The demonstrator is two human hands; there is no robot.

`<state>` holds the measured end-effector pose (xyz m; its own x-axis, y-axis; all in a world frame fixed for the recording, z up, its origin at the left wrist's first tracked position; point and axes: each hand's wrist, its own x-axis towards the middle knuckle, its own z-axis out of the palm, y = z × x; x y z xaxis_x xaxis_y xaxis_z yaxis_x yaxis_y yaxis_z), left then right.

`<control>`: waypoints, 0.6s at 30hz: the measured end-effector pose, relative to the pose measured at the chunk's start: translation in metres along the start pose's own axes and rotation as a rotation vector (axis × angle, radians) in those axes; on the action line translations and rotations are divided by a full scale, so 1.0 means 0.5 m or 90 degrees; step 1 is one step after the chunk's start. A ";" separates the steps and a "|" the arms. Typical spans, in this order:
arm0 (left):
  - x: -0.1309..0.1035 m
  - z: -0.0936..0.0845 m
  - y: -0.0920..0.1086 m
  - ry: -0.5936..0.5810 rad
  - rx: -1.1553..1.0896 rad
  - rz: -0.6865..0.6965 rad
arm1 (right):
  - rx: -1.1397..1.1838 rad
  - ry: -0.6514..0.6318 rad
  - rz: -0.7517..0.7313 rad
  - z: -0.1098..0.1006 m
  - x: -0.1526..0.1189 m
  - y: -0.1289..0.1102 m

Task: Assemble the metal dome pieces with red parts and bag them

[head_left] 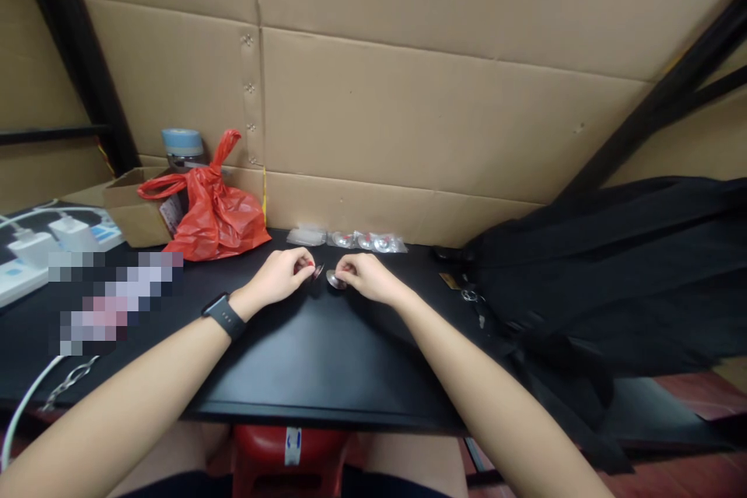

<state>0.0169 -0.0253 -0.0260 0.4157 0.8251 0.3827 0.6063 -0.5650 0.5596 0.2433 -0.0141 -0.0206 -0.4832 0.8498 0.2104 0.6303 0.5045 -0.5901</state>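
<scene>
Above the middle of the black table [327, 358], my two hands are close together. My left hand [285, 274], with a black watch on its wrist, pinches a small shiny metal disc [318, 272] tilted nearly on edge; a bit of red shows by the fingertips. Between the thumb and fingers of my right hand [367, 278] is a second shiny metal disc [334, 280], slightly domed. A small gap separates the two discs. Just behind them, similar round metal pieces [373, 242] with red bits lie in clear plastic packets, beside another clear packet [306, 236].
At the back left are a tied red plastic bag [222, 218], a cardboard box [137, 210] and a blue-lidded container [182, 144]. A power strip [23, 276] with white plugs lies far left. Keys [471, 297] and a black bag [612, 272] are right. Cardboard walls the back.
</scene>
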 end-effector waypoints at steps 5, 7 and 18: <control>0.004 0.005 -0.001 0.039 -0.082 -0.019 | 0.315 0.058 -0.010 0.024 0.009 -0.013; 0.005 0.009 -0.005 0.039 -0.119 -0.028 | 0.379 0.070 -0.005 0.037 0.011 -0.014; -0.001 0.006 0.004 -0.009 0.042 -0.016 | 0.257 0.002 0.032 0.045 0.004 -0.008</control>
<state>0.0201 -0.0266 -0.0274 0.4091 0.8389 0.3591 0.6599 -0.5438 0.5185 0.2260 -0.0176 -0.0356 -0.4559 0.8726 0.1751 0.3635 0.3622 -0.8583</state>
